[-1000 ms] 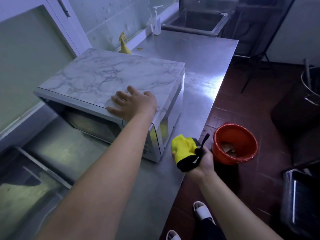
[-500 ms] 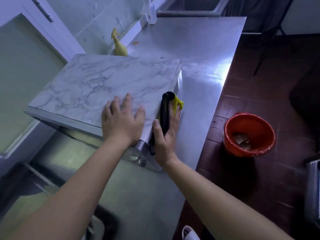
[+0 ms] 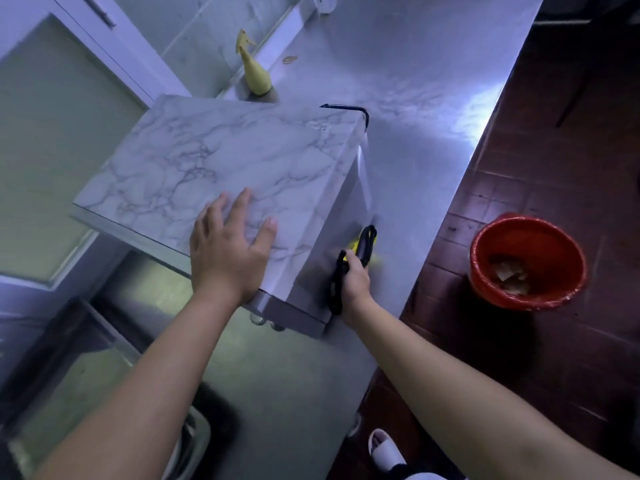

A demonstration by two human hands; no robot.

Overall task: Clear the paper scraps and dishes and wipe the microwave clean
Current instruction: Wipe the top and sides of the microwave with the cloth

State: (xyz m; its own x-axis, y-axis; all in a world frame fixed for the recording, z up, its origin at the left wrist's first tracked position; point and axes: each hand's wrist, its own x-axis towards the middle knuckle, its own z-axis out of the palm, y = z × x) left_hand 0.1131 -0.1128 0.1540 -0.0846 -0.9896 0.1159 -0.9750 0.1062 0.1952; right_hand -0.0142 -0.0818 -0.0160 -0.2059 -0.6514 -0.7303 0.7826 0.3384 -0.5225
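The microwave [image 3: 221, 157], covered in white marble pattern, stands on the steel counter [image 3: 422, 81]. My left hand [image 3: 230, 251] rests flat on its top near the front right corner, fingers spread. My right hand [image 3: 353, 280] presses a yellow and black cloth [image 3: 363, 245] against the microwave's right side, low down near the counter. Most of the cloth is hidden between hand and wall. A red bucket [image 3: 561, 237] on the floor holds paper scraps [image 3: 510, 273].
A yellow spray bottle [image 3: 254, 71] stands behind the microwave by the wall. A black cord [image 3: 349, 109] curls at the microwave's back right corner. A cabinet door [image 3: 52, 140] is at left. The counter edge runs diagonally at right, above dark red floor tiles.
My right hand brought the cloth from near the counter edge onto the microwave's right side, then slid it down that wall. My left hand stayed on the top.
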